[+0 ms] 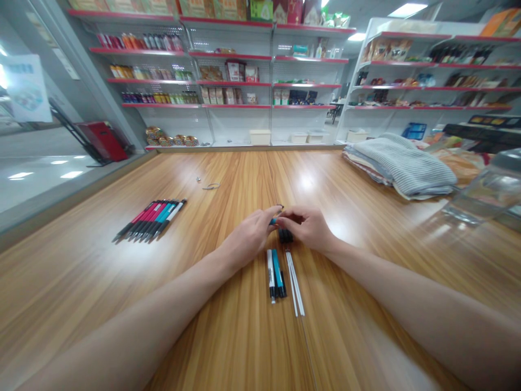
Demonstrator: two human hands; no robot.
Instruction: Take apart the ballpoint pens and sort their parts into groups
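Observation:
My left hand [249,234] and my right hand [308,226] meet over the middle of the wooden table [122,304]. Both pinch a small blue pen part [274,221] between their fingertips. A small black piece [285,235] lies just under my right hand. In front of the hands lie a white pen barrel [271,274], a blue pen barrel [278,272] and two thin white refills [294,282], side by side. A row of several assembled pens [150,219], red, blue and white, lies to the left.
A small metal spring and ring [209,185] lie farther back on the table. Folded striped cloth [402,164] sits at the right, with a clear plastic container [488,193] beside it. Shop shelves with goods [228,81] line the back wall.

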